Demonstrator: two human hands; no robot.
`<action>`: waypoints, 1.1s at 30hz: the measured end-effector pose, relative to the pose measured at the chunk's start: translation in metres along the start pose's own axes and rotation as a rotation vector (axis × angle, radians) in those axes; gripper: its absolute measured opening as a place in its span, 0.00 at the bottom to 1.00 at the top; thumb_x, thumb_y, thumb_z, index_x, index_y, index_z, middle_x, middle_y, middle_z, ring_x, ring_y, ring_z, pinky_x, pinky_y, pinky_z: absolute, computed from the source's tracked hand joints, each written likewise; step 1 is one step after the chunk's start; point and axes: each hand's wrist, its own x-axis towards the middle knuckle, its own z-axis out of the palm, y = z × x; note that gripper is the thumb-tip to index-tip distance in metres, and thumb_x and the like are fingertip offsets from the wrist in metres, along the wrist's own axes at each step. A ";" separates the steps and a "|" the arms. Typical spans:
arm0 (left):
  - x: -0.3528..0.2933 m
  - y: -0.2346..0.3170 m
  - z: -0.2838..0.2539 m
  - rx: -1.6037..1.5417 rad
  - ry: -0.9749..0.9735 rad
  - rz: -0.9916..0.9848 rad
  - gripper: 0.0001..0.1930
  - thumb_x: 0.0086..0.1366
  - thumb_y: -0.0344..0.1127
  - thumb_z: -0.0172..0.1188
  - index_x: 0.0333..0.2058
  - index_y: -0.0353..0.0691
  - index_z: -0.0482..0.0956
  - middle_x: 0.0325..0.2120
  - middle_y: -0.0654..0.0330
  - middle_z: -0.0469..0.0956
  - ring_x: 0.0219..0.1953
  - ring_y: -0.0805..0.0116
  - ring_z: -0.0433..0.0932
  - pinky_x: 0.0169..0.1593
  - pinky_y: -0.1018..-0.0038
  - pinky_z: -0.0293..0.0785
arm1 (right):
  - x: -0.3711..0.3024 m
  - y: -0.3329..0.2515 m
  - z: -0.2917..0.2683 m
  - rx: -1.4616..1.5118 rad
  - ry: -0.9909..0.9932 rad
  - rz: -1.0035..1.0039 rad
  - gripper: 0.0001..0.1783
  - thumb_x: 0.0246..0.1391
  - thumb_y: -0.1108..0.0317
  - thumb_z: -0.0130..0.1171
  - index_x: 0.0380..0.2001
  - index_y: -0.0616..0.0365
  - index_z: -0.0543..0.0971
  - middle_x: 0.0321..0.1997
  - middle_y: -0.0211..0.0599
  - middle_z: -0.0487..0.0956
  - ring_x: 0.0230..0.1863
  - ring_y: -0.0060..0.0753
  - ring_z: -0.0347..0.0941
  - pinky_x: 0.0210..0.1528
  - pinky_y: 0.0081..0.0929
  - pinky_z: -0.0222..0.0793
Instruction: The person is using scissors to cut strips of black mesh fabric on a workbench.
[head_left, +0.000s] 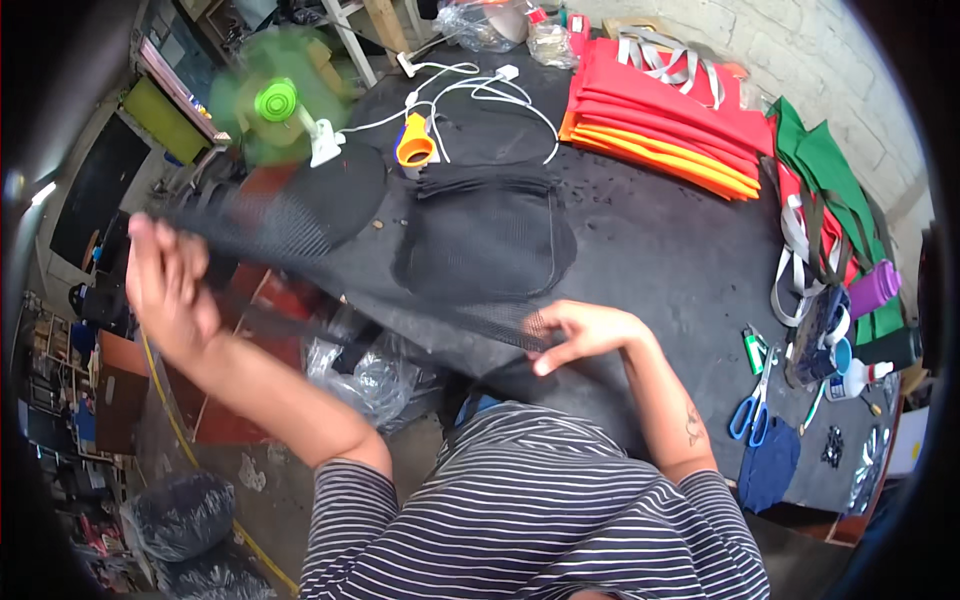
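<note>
A length of black mesh fabric (420,305) is stretched in the air across the front of my body. My left hand (175,290) is raised at the far left with its fingers curled at one end of the mesh, somewhat blurred. Near the table's front edge, my right hand (590,332) pinches the other end between thumb and fingers. Just beyond the stretched mesh, a black mesh panel (480,240) with rounded corners and a dark border lies flat on the black table (660,260).
Stacked red and orange fabric bags (665,120) lie at the back right, beside green fabric (830,165). Blue scissors (755,410) and a white bottle (855,380) are at right. A green fan (275,100), white cables (480,85) and an orange tape roll (415,150) stand behind.
</note>
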 end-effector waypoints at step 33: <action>-0.044 0.002 -0.138 1.615 0.544 -0.027 0.17 0.56 0.45 0.58 0.30 0.33 0.77 0.19 0.63 0.71 0.24 0.74 0.67 0.33 0.79 0.65 | -0.060 -0.060 -0.052 0.551 0.569 -0.799 0.14 0.34 0.72 0.67 0.23 0.58 0.70 0.23 0.29 0.72 0.16 0.12 0.63 0.16 0.10 0.57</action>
